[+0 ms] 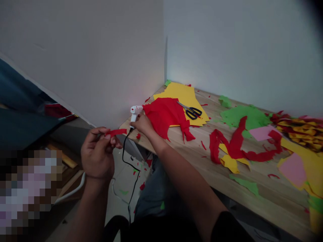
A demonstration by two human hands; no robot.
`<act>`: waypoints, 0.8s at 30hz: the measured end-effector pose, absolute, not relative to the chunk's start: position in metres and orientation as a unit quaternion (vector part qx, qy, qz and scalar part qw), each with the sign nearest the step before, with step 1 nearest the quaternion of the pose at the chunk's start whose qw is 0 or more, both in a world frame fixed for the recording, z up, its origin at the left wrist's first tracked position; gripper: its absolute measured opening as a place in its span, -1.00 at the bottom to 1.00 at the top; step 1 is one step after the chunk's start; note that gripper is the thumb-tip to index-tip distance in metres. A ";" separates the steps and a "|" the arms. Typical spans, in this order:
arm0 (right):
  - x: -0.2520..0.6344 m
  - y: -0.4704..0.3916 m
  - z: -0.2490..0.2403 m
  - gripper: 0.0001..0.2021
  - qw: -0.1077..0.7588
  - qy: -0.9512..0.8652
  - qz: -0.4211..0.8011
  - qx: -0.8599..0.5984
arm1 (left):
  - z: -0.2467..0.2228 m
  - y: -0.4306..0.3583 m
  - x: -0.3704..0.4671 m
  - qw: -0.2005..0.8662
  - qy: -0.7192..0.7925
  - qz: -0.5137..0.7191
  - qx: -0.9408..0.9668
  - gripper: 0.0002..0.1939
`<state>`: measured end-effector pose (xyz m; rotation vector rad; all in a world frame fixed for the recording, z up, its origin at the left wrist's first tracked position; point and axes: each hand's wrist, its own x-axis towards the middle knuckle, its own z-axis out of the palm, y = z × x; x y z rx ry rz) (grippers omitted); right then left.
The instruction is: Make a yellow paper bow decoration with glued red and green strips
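Observation:
Between the thumb and fingers of my left hand (99, 148) is a short red strip (119, 132), its free end pointing right. My right hand (143, 123) is wrapped round the handle of a white glue gun (135, 110) at the table's left corner. The gun's nozzle points right, and a black cord (123, 153) hangs from its handle. Just right of the gun lies a large red sheet (161, 116), partly over yellow sheets (180, 92). Black-handled scissors (193, 113) rest on the sheets.
Red strips (237, 148), green paper (244, 116), pink pieces (294, 169) and a yellow-and-red ruffled pile (300, 131) lie along the wooden table (191, 164). Grey walls stand behind and left. The cord runs to the scrap-strewn floor. A wooden chair-like object is at lower left.

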<state>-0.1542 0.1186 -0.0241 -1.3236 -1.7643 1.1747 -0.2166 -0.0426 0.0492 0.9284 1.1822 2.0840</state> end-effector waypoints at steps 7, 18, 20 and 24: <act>-0.138 0.113 -0.022 -0.65 0.388 -0.592 0.491 -0.507 | 0.014 -0.013 -0.239 0.291 0.579 0.684 0.335 -0.87; -0.119 0.091 -0.036 -0.79 0.519 -0.487 0.563 -0.419 | 0.015 -0.003 -0.220 0.295 0.539 0.702 0.360 -0.89; -0.117 0.086 -0.033 -0.78 0.528 -0.486 0.574 -0.394 | 0.016 -0.007 -0.219 0.289 0.533 0.713 0.352 -0.91; -0.120 0.084 -0.027 -0.78 0.533 -0.478 0.581 -0.387 | 0.018 -0.011 -0.219 0.285 0.524 0.720 0.354 -0.92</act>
